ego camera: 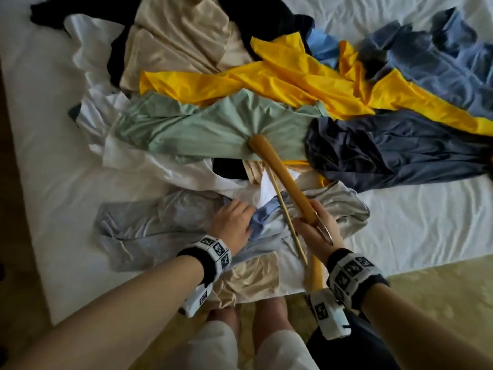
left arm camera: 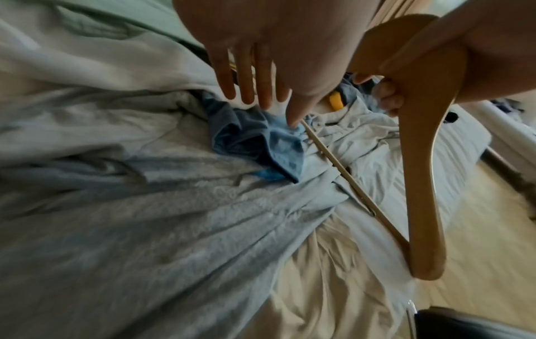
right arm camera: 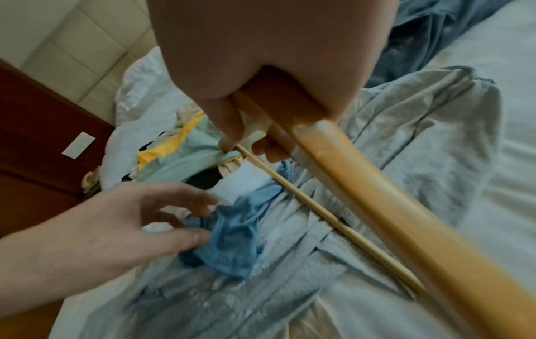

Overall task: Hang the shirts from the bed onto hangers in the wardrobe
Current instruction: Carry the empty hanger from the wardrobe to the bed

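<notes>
Near bed edge [ego camera: 40,236], right hand [ego camera: 317,231] gripping hanger [ego camera: 280,177], left hand [ego camera: 234,222] on shirt [ego camera: 160,225]

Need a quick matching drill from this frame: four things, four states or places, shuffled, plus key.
Things:
1. wooden clothes hanger
2. pale grey-blue shirt
3. bright yellow shirt
4. left hand

States or places:
A. fingers spread, touching the blue collar
B. nearest the bed edge, under both hands
C. gripped by the right hand near its metal hook
D. farther back, beyond the mint green shirt

Pairs: 1-C, 2-B, 3-D, 4-A
</notes>
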### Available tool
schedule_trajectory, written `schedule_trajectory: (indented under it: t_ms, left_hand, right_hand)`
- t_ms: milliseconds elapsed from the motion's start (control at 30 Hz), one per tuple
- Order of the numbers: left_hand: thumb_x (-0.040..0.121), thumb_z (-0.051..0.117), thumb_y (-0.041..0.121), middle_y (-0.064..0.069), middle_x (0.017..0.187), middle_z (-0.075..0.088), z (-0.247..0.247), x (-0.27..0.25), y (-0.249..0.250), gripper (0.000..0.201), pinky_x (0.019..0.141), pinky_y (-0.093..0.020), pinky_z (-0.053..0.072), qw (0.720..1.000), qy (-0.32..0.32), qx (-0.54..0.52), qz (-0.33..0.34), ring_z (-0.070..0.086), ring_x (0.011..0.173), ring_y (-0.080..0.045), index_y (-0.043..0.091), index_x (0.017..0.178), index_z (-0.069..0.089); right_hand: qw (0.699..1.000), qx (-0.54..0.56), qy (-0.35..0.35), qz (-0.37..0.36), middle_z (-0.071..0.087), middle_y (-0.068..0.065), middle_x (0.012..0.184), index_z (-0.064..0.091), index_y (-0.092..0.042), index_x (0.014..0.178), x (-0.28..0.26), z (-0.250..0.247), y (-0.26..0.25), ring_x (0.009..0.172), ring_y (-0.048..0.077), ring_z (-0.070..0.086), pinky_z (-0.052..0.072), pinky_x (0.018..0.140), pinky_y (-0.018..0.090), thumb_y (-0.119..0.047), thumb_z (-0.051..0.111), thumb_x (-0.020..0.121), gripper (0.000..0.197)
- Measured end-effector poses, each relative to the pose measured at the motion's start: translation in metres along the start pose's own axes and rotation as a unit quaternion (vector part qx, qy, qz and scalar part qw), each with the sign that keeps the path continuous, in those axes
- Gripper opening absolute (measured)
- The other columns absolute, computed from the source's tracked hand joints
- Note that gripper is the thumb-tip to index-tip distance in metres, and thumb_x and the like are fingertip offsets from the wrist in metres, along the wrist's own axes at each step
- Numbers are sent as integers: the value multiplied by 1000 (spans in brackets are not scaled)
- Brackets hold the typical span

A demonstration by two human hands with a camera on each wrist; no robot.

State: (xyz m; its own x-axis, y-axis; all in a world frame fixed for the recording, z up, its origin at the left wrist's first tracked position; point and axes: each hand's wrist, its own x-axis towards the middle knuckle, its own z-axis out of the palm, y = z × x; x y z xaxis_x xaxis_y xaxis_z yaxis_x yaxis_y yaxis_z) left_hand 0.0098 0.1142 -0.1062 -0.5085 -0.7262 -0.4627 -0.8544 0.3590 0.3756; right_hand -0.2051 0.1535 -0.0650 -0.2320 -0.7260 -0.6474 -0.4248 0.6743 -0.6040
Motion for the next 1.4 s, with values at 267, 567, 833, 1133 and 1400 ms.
schedule_trajectory:
  t_ms: [267, 567, 833, 1133, 1400]
  left_hand:
    - [64, 72, 22, 4, 83, 64, -1, 22, 3, 8, 74, -34, 28, 990, -26, 139, 26, 60, 85, -21, 19, 72, 72]
    - [100, 38, 22, -22, 101, 69, -71, 9, 25, 30, 77, -46, 49, 948, 93, -282, -118, 65, 95, -40, 6, 122, 50]
    - [98, 48, 4, -20, 99, 69, -164, -5, 39, 17, 76, -38, 46, 909, 187, -360, -93, 63, 96, -38, 5, 113, 55]
    - [74, 50, 33, -4, 89, 68, -375, -61, 56, 31, 75, -22, 44, 933, 208, -293, 14, 62, 90, -24, 14, 95, 63]
    - [83, 66, 30, -24, 92, 68, -515, -114, 105, 29, 64, -30, 34, 963, 244, -103, 41, 64, 94, -38, 20, 62, 47]
  right_hand:
    - [999, -36, -6, 5, 55, -6, 68, 57, -24, 93, 4, 2, 2, 66, 18, 55, 40, 62, 28, -8, 64, 81, 21]
    - [995, -1, 48, -90, 56, -13, 81, 51, -20, 112, -28, 29, -51, 69, 1, 52, 37, 61, 23, -22, 76, 83, 39]
    - [988, 62, 47, -131, 66, -5, 79, 59, -17, 102, -26, 16, -147, 71, 10, 63, 51, 62, 18, -13, 75, 80, 28]
    - [941, 4, 109, -320, 64, -5, 80, 65, -14, 106, -81, -80, -312, 77, 15, 59, 45, 69, 31, -10, 74, 80, 28]
    - [889, 12, 152, -432, 70, 1, 89, 66, -18, 106, -159, -158, -435, 87, 22, 67, 53, 73, 36, -27, 77, 75, 34]
